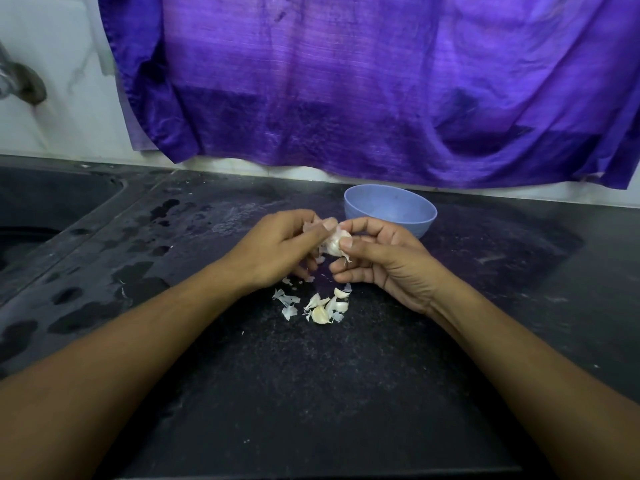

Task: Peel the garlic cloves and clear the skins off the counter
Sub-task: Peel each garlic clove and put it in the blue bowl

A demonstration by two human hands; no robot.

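I count two hands, the left hand [277, 247] and the right hand [384, 261], and one garlic clove [333, 245] pinched between them. On the counter [311, 393] lie three, maybe four, loose cloves [319, 315] — I can't settle it among the skins [290, 311], roughly a dozen scraps. One blue bowl [388, 206], one purple cloth [346, 81], one tap [20, 81], one sink [41, 209].

The black counter [311, 393] bears a blue bowl [389, 211], garlic cloves [320, 315] and skins [289, 304].
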